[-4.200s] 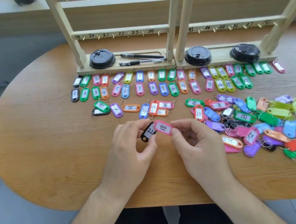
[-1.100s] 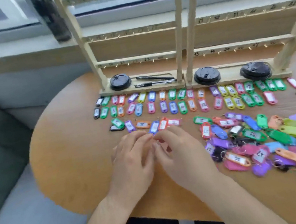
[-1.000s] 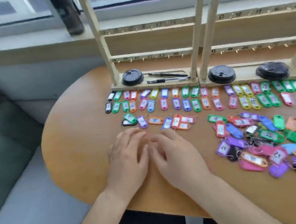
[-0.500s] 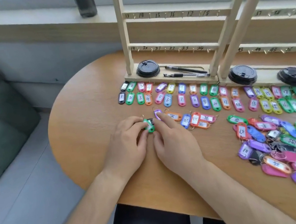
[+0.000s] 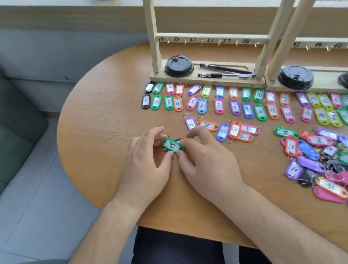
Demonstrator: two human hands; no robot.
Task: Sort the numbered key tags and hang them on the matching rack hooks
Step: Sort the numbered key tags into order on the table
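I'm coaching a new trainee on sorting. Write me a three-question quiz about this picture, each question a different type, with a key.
1. True or false: both the left hand and the right hand hold the green tag.
2. What lies on the rack base beside the black lid? A) scissors B) two pens C) a cup
3. Fill in: the visible hooks hold ___ tags.
Key: 1 true; 2 B; 3 no.

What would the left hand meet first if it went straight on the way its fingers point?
The green tag marked 19: the left hand is pinching it, as is the right hand. Past it, likely the orange tag marked 4 in the sorted row, though depth is unclear.
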